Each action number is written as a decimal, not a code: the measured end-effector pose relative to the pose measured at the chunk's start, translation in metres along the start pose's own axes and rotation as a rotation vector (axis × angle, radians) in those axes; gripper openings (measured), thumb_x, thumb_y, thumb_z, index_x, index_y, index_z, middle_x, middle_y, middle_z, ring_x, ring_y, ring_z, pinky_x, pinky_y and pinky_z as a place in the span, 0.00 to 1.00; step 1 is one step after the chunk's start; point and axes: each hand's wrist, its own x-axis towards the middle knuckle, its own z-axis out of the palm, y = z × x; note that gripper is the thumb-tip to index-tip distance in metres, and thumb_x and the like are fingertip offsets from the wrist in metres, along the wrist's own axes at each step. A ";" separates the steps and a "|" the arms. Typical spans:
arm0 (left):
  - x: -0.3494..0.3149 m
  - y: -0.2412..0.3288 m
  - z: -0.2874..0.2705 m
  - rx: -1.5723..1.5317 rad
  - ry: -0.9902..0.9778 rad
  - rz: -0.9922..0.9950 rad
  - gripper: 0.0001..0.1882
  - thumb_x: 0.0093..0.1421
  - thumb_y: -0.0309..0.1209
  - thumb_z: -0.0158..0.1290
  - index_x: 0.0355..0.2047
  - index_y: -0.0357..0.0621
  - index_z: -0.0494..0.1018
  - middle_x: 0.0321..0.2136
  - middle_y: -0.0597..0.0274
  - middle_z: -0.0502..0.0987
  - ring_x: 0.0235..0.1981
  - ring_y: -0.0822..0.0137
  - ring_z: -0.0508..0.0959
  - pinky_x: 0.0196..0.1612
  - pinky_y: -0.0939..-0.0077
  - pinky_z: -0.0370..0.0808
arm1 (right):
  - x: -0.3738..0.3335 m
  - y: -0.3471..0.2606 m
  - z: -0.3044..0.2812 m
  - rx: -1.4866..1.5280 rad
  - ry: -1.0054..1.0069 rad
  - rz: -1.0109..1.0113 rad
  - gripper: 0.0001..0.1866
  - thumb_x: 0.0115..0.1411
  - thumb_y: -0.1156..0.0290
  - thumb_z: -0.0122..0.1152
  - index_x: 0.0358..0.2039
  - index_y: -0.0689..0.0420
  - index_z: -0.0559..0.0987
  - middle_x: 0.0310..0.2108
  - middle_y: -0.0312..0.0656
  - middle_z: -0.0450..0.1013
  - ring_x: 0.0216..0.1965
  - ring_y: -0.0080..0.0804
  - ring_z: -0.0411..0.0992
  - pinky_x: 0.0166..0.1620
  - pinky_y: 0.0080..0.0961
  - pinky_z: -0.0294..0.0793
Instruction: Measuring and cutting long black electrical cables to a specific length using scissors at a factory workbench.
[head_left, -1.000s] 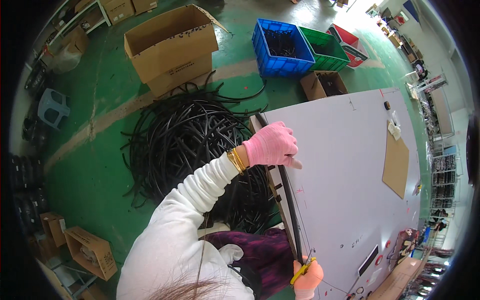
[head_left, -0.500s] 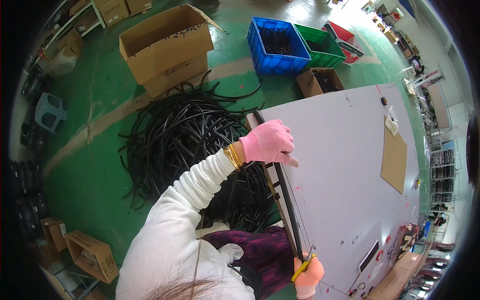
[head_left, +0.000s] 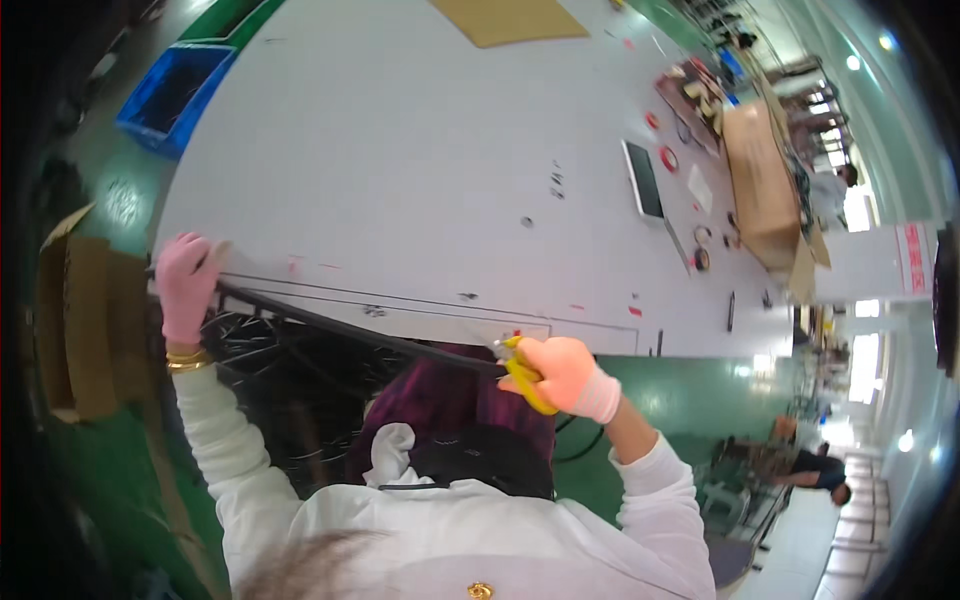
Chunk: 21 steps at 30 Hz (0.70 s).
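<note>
A long black rubber tube (head_left: pixel 350 338) runs along the near edge of the white-topped table (head_left: pixel 420 180), bowing slightly over that edge. My left hand (head_left: pixel 187 285), in a pink glove, is closed around the tube's left end by the table corner, thumb sticking out. At the other end my right hand (head_left: pixel 568 375), in an orange glove, grips yellow-handled pliers (head_left: pixel 528 380). Their metal jaws point up and left over the table edge. The tube reaches this hand, where the fingers hide its end. Long ruled lines are drawn on the tabletop beside the tube.
Below the edge lies a heap of black tubes (head_left: pixel 290 400). A cardboard box (head_left: pixel 90 330) and a blue crate (head_left: pixel 180 95) stand left. On the table are a brown cardboard sheet (head_left: pixel 510 20), a tablet-like device (head_left: pixel 643 180), tape rolls (head_left: pixel 701 260) and a long carton (head_left: pixel 760 180). People are farther right.
The view has swung round to the right, so the table edge now runs across the picture. Both hands stay at opposite ends of the tube, and the pliers remain in my right hand.
</note>
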 end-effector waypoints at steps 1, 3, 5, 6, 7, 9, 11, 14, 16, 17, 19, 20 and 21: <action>-0.001 -0.002 -0.001 -0.019 0.003 -0.003 0.23 0.56 0.27 0.63 0.18 0.35 0.58 0.19 0.50 0.58 0.24 0.50 0.61 0.29 0.58 0.59 | -0.014 0.004 -0.005 0.180 0.083 -0.004 0.20 0.59 0.54 0.72 0.39 0.56 0.77 0.28 0.48 0.78 0.28 0.50 0.77 0.32 0.39 0.75; -0.002 -0.006 0.000 -0.023 -0.012 -0.027 0.23 0.57 0.26 0.62 0.19 0.35 0.56 0.19 0.50 0.56 0.23 0.51 0.59 0.29 0.59 0.59 | -0.039 0.020 -0.024 0.381 0.063 0.185 0.22 0.59 0.52 0.71 0.39 0.58 0.77 0.29 0.49 0.80 0.30 0.49 0.79 0.35 0.36 0.77; -0.004 -0.010 0.001 -0.015 -0.013 -0.045 0.23 0.58 0.26 0.62 0.20 0.34 0.56 0.19 0.50 0.55 0.24 0.51 0.58 0.29 0.59 0.59 | -0.049 0.035 -0.035 0.525 -0.007 0.362 0.22 0.59 0.51 0.71 0.38 0.58 0.78 0.30 0.48 0.80 0.31 0.50 0.79 0.37 0.37 0.77; -0.005 -0.011 0.002 -0.011 -0.012 -0.043 0.23 0.58 0.26 0.62 0.20 0.34 0.56 0.19 0.50 0.55 0.24 0.52 0.58 0.29 0.60 0.59 | -0.049 0.041 -0.037 0.539 0.008 0.365 0.22 0.60 0.51 0.70 0.38 0.58 0.78 0.30 0.48 0.80 0.31 0.50 0.79 0.37 0.37 0.77; -0.006 -0.011 0.003 -0.007 -0.011 -0.038 0.23 0.58 0.26 0.62 0.20 0.34 0.56 0.19 0.50 0.55 0.24 0.52 0.58 0.29 0.60 0.59 | -0.047 0.046 -0.037 0.552 0.000 0.421 0.21 0.60 0.51 0.70 0.37 0.57 0.78 0.29 0.48 0.80 0.32 0.50 0.79 0.37 0.38 0.77; -0.006 -0.010 0.004 -0.004 -0.013 -0.036 0.22 0.59 0.26 0.61 0.20 0.35 0.56 0.19 0.50 0.55 0.24 0.52 0.58 0.30 0.60 0.60 | -0.036 0.055 -0.033 0.271 0.041 0.362 0.20 0.61 0.51 0.69 0.36 0.56 0.78 0.28 0.47 0.80 0.31 0.50 0.79 0.37 0.39 0.76; -0.006 -0.009 0.004 0.010 -0.021 -0.060 0.22 0.59 0.26 0.61 0.21 0.35 0.56 0.20 0.51 0.55 0.24 0.53 0.58 0.30 0.61 0.60 | -0.025 0.059 -0.028 0.127 0.062 0.372 0.21 0.62 0.46 0.65 0.34 0.53 0.79 0.26 0.45 0.80 0.31 0.50 0.79 0.36 0.40 0.76; -0.006 -0.009 0.003 -0.020 -0.032 -0.089 0.22 0.59 0.25 0.61 0.21 0.34 0.57 0.20 0.51 0.55 0.24 0.53 0.57 0.30 0.62 0.60 | -0.016 0.058 -0.026 -0.039 0.047 0.392 0.24 0.62 0.42 0.62 0.33 0.53 0.80 0.27 0.45 0.80 0.32 0.50 0.79 0.37 0.41 0.76; -0.006 -0.010 0.003 0.002 -0.026 -0.072 0.22 0.60 0.25 0.61 0.21 0.34 0.57 0.20 0.52 0.55 0.24 0.54 0.57 0.30 0.62 0.60 | -0.012 0.056 -0.029 -0.051 0.028 0.386 0.25 0.62 0.40 0.61 0.33 0.52 0.80 0.27 0.45 0.80 0.33 0.50 0.79 0.37 0.41 0.77; -0.007 -0.011 0.004 0.010 -0.022 -0.067 0.22 0.60 0.26 0.61 0.21 0.34 0.57 0.21 0.52 0.54 0.24 0.54 0.57 0.30 0.63 0.61 | -0.010 0.055 -0.031 -0.068 0.007 0.397 0.25 0.62 0.40 0.60 0.33 0.52 0.80 0.27 0.45 0.80 0.33 0.50 0.79 0.37 0.41 0.77; -0.008 -0.012 0.004 -0.008 -0.026 -0.088 0.22 0.60 0.26 0.61 0.21 0.34 0.57 0.21 0.52 0.55 0.24 0.55 0.57 0.30 0.63 0.61 | -0.007 0.054 -0.034 -0.060 -0.030 0.414 0.25 0.62 0.40 0.60 0.33 0.52 0.81 0.28 0.45 0.81 0.33 0.49 0.80 0.37 0.41 0.77; -0.008 -0.012 0.003 -0.014 -0.027 -0.101 0.22 0.60 0.26 0.61 0.22 0.34 0.57 0.21 0.52 0.55 0.24 0.55 0.57 0.30 0.63 0.61 | -0.006 0.054 -0.036 -0.059 -0.054 0.425 0.26 0.62 0.40 0.60 0.34 0.52 0.81 0.28 0.45 0.81 0.33 0.49 0.80 0.37 0.41 0.77; -0.007 -0.012 0.003 -0.010 -0.028 -0.097 0.22 0.61 0.26 0.61 0.22 0.34 0.57 0.21 0.52 0.55 0.24 0.55 0.57 0.30 0.63 0.61 | -0.004 0.053 -0.037 -0.069 -0.066 0.426 0.26 0.62 0.39 0.60 0.34 0.52 0.81 0.28 0.45 0.81 0.33 0.49 0.80 0.37 0.42 0.77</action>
